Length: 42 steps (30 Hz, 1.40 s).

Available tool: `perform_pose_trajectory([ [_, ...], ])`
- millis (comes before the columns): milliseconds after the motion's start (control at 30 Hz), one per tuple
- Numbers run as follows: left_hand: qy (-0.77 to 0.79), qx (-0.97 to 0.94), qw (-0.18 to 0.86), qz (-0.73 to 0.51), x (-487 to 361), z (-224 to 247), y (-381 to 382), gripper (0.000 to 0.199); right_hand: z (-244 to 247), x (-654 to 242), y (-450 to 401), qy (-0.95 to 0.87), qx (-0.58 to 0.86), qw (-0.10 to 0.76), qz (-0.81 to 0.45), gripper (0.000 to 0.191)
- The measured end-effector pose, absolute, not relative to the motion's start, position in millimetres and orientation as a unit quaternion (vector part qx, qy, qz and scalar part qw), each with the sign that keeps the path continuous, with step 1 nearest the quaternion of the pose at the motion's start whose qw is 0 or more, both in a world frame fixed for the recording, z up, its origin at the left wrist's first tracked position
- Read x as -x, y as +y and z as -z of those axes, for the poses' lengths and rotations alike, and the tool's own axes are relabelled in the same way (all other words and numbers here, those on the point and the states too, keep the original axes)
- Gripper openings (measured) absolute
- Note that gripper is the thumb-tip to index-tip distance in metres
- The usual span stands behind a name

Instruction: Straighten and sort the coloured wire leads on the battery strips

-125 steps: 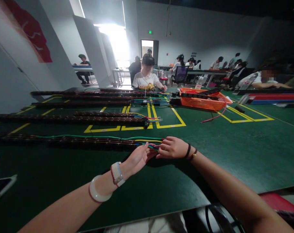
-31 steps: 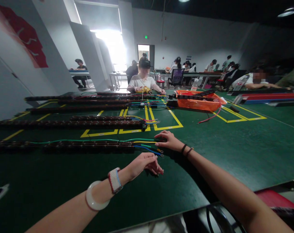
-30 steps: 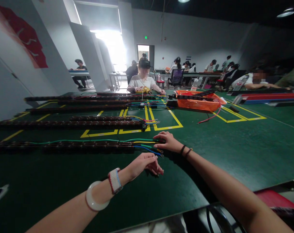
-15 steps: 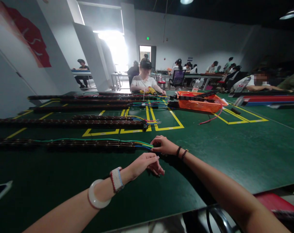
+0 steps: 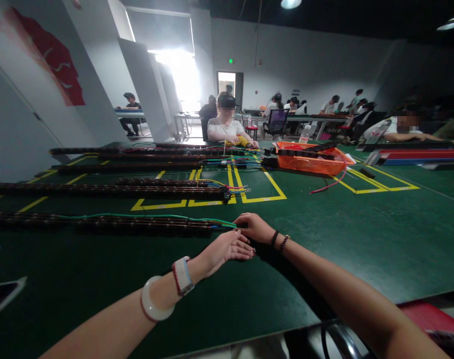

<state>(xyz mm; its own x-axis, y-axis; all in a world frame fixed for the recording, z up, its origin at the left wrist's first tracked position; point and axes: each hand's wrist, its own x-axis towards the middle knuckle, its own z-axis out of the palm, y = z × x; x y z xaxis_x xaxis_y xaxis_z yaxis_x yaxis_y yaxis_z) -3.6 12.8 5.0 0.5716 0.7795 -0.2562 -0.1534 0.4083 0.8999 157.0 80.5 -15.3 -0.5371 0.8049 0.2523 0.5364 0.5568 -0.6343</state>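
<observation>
Wires [image 5: 222,223], green on top with blue below, come out of the right end of a long dark strip bundle [image 5: 144,224] on the near part of the table. My right hand [image 5: 254,227] is closed around the wire ends, and its fingers hide the tips. Just below and touching or nearly touching it is my left hand [image 5: 227,249], with fingers stretched out to the right and nothing seen in them. A woven watch band [image 5: 182,275] and a white bangle [image 5: 155,299] are on the left wrist and forearm.
More dark strip bundles [image 5: 167,190] lie farther back across yellow tape outlines [image 5: 257,200] on the green table [image 5: 361,239]. An orange basket [image 5: 309,163] stands beyond, a pink wire hanging out. Opposite, a person [image 5: 225,124] holds a yellow tool [image 5: 245,141].
My left hand has risen a little toward the right hand, and its fingers have straightened. The right hand stays at the wire ends. The view has shifted slightly.
</observation>
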Motion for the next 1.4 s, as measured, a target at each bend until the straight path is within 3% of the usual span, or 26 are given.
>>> perform_pose_trajectory([
  [167,0.337,-0.377,0.799,-0.326,5,-4,17,0.031,12,-157,79,-0.82,0.414,0.234,-0.319,0.017],
  [433,0.365,-0.42,0.783,-0.279,6,-11,14,0.038,9,-161,88,-0.817,0.389,0.164,-0.392,0.022],
  [600,0.364,-0.417,0.786,-0.276,6,-9,15,0.043,3,-161,84,-0.819,0.414,0.139,-0.372,0.019],
  [1267,0.368,-0.377,0.789,-0.317,5,-1,18,0.041,-6,-167,75,-0.848,0.397,0.131,-0.327,0.037],
  [1400,0.35,-0.352,0.803,-0.33,4,-3,18,0.038,-8,-165,68,-0.851,0.439,0.155,-0.243,0.037],
])
